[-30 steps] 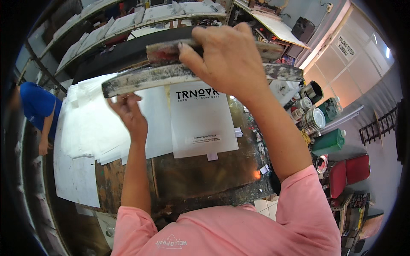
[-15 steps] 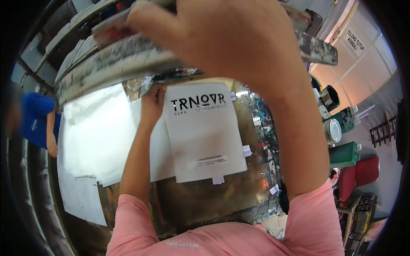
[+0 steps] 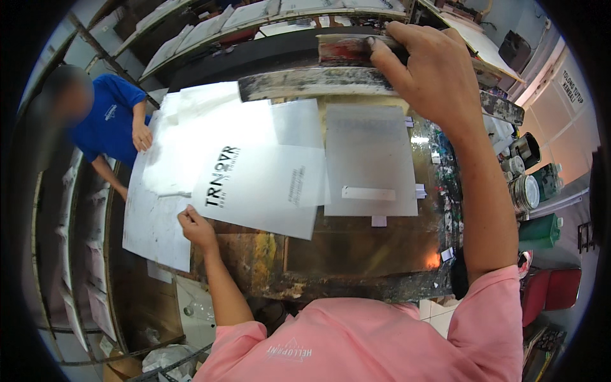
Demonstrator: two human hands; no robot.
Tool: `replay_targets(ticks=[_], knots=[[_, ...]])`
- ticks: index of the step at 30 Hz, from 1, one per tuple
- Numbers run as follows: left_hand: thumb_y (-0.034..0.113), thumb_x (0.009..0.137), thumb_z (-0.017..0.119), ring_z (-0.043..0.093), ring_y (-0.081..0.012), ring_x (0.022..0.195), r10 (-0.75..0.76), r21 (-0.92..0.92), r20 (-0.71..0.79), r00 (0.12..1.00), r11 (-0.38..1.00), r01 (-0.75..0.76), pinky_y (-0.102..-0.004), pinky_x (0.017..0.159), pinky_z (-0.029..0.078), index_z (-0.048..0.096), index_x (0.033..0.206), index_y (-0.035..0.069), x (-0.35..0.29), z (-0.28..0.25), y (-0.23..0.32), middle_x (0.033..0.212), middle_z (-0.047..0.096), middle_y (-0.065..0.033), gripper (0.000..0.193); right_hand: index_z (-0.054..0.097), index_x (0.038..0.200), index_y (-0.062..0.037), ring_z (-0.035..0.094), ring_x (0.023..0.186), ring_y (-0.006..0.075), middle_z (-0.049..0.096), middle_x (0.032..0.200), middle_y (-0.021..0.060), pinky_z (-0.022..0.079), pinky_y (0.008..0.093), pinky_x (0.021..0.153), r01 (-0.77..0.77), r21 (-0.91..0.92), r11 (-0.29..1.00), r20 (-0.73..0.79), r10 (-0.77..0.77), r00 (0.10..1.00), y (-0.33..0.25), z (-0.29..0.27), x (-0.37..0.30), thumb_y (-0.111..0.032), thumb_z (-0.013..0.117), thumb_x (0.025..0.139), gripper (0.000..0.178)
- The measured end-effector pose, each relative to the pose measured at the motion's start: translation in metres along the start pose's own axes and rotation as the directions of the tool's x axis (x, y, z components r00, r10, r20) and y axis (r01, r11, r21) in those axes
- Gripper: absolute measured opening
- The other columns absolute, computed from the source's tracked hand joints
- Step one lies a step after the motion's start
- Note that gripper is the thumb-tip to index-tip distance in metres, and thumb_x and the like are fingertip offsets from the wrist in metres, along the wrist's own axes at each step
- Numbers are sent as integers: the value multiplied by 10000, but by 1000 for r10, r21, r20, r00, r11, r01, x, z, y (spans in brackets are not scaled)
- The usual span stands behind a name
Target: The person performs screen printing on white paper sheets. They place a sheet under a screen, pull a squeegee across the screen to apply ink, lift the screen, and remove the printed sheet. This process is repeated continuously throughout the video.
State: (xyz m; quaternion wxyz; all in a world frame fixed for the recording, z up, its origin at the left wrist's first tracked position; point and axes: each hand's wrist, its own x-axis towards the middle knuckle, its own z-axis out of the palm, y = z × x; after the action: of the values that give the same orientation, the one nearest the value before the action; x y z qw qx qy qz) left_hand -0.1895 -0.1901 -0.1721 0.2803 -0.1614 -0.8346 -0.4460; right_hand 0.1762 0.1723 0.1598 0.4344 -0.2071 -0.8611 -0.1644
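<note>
With fingers closed, my left hand pinches the near left corner of a white plastic sheet printed with black lettering. The sheet slants across a pile of blank white sheets on the table's left. My right hand is raised at the far edge, its thumb closed over a red-stained wooden squeegee; its other fingers are partly hidden. Just below, an ink-smeared screen frame is tilted up. A greyish rectangular sheet with a pale strip lies flat beneath, beside small white tabs.
A person in a blue shirt stands at the left, one hand by the pile. Paint cans and green jugs line the right side, near a red chair. Racks stand left; the table edge is ink-stained.
My left hand has drawn the printed sheet leftward, turning it over the white pile and uncovering the greyish sheet. My right hand stays raised at the frame. The view has shifted.
</note>
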Motion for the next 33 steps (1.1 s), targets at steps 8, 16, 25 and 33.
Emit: replay_targets(ticks=[8, 16, 25, 33], knots=[[664, 868, 794, 380, -415, 1525, 516, -85, 630, 580, 789, -609, -598, 1266, 248, 514, 1612, 101, -54, -8, 113, 1568, 499, -210, 974, 773, 1041, -20, 699, 849, 412, 758, 924, 210, 487, 504, 848, 23, 2, 1000, 93, -23, 995, 4, 0, -19, -397, 625, 1011, 407], [968, 737, 641, 197, -503, 1642, 675, -516, 732, 94, 639, -570, -736, 1291, -14, 503, 1633, 78, -171, 56, 245, 1746, 330, -255, 1271, 460, 582, -183, 320, 504, 174, 342, 517, -49, 484, 465, 819, -67, -9, 998, 64, 67, 996, -1, 0, 15, -449, 390, 1093, 581], [983, 709, 630, 271, -504, 1607, 685, -586, 728, -39, 591, -555, -776, 1272, -29, 487, 1644, 114, -246, 63, 321, 1738, 336, -248, 1284, 509, 572, -168, 392, 501, 144, 419, 518, -35, 496, 438, 718, -141, 132, 981, 363, 85, 928, 23, -11, 27, -489, 430, 1104, 626], [986, 721, 618, 269, -522, 1601, 713, -618, 701, -35, 582, -528, -778, 1274, 5, 499, 1632, 111, -243, 61, 317, 1728, 339, -258, 1269, 566, 575, -154, 468, 490, 104, 520, 522, 3, 486, 368, 549, -225, 21, 974, 404, 198, 893, 13, -18, 47, -538, 452, 1115, 672]])
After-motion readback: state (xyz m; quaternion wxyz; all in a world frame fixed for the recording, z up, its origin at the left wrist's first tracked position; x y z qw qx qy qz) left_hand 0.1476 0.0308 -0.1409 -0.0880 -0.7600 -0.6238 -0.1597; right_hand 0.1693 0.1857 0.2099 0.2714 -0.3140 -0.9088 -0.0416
